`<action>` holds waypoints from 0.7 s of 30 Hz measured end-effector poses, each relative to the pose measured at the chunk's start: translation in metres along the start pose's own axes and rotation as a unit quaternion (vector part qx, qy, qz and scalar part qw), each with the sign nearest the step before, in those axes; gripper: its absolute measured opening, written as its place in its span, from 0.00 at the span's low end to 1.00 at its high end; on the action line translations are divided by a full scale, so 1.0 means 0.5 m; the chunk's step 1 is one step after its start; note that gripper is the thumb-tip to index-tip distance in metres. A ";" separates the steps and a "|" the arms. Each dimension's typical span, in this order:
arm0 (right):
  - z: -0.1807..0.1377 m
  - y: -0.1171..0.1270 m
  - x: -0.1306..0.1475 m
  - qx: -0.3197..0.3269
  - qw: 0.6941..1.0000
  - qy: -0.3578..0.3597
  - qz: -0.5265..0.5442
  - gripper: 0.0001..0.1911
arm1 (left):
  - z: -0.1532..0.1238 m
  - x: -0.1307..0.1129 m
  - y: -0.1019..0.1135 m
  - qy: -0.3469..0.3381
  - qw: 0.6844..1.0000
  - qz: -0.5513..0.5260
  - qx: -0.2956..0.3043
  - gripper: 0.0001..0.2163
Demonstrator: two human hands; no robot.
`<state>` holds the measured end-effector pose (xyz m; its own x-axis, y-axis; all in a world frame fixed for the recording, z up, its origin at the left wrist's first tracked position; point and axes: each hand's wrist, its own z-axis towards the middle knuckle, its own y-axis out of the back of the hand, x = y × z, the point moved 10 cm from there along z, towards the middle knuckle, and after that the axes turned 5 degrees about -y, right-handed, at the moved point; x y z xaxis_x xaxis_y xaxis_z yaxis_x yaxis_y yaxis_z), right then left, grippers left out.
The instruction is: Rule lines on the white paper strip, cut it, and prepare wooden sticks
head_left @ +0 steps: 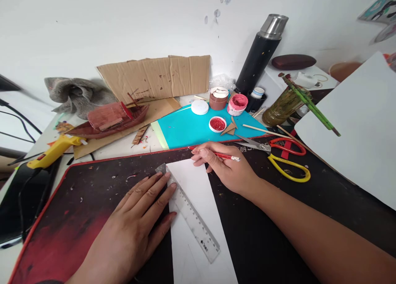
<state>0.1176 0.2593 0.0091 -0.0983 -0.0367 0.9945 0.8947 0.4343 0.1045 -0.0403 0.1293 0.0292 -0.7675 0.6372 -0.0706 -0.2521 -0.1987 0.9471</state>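
Two hands at work on a dark desk mat [93,201] with a red edge. On it lies a long white paper strip [198,201], with a clear ruler [190,214] laid slantwise along the strip's left edge. The left hand [136,218] lies flat, palm down, fingers [161,183] stretched out and slightly spread — their tips press the ruler's upper end and the paper's edge. The right hand [225,166] rests at the strip's top right corner, fingers curled together, pinching a red pencil [219,155] that lies nearly level, its tip end pointing left across the paper's top. Beyond the mat: a teal sheet [185,129] bearing paint pots, a model boat [108,119] on cardboard, red-and-yellow scissors [278,156] just right of the pencil hand — not touched.
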 end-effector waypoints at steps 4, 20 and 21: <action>0.000 0.000 -0.001 -0.001 1.000 -0.001 -0.001 0.22 | -0.003 0.004 0.000 0.009 1.000 -0.008 -0.005 0.24; 0.000 0.000 -0.001 0.000 1.000 0.003 -0.005 0.21 | -0.004 0.004 -0.003 0.008 1.000 -0.015 0.002 0.25; 0.000 0.000 -0.001 0.000 1.000 0.004 -0.005 0.21 | -0.004 0.004 -0.004 0.009 1.000 -0.017 0.002 0.25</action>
<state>0.1178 0.2593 0.0088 -0.1046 -0.0478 0.9934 0.8933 0.4345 0.1150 -0.0426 0.1297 0.0268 -0.7691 0.6300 -0.1074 -0.2757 -0.1754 0.9451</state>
